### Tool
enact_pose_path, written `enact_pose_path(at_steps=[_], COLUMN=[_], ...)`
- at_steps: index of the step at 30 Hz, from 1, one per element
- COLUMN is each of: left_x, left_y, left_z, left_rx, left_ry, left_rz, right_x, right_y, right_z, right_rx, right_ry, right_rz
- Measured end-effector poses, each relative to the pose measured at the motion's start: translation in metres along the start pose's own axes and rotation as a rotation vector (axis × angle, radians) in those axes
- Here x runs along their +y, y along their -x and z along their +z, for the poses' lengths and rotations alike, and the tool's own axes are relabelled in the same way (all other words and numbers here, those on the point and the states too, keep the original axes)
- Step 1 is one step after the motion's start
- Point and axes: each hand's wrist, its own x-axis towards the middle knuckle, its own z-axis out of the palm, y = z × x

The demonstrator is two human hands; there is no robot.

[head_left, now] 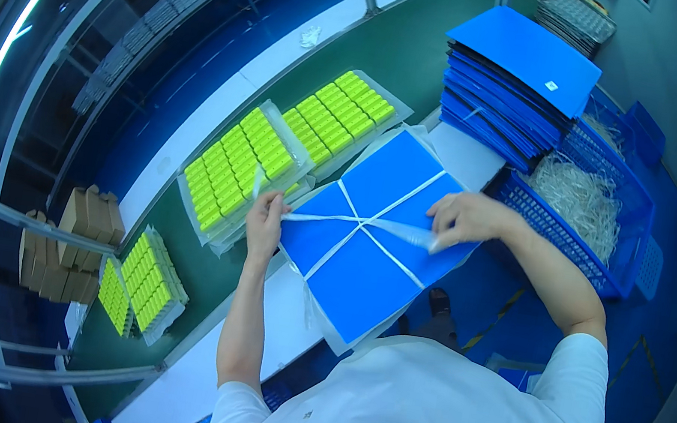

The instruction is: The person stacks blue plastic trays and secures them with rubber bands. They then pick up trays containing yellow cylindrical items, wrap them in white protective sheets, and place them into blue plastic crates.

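Note:
A flat blue board [352,296] lies in front of me on top of a stack with clear plastic edges. White plastic strapping [403,234] runs across it both ways and crosses near the middle. My left hand [267,217] is closed in a pinch on one end of the strapping, beyond the board's left edge; a short tail sticks up above the fingers. Over the board's right side, my right hand [467,219] pinches the other end, which looks wide and blurred. Between my hands the strapping is drawn out across the crossing.
Trays of yellow-green blocks [245,166] stand beyond the board, with more trays [142,283] at left. Blue boards [521,51] are piled at the far right. Beside them, a blue basket [639,197] holds tangled clear strips [573,201]. Cardboard boxes [91,216] stand left, behind a metal frame.

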Motion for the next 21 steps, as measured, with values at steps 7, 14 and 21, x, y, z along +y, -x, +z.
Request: enact_pose_path(at_steps=[7, 14, 21], left_x=[-0.081, -0.061, -0.012], left_y=[0.036, 0.050, 0.081], left_z=[0.009, 0.064, 0.116], left_rx=[0.132, -0.139, -0.378], left_ry=[0.511, 1.040, 0.882], left_rz=[-0.263, -0.433, -0.368], right_x=[-0.079, -0.110, -0.078], right_y=[-0.011, -0.097, -0.005], right_z=[0.063, 0.181, 0.174], right_rx=[1.296, 1.130, 1.135], right_ry=[0.429, 0.200, -0.471], right_rz=[0.334, 0.364, 0.698])
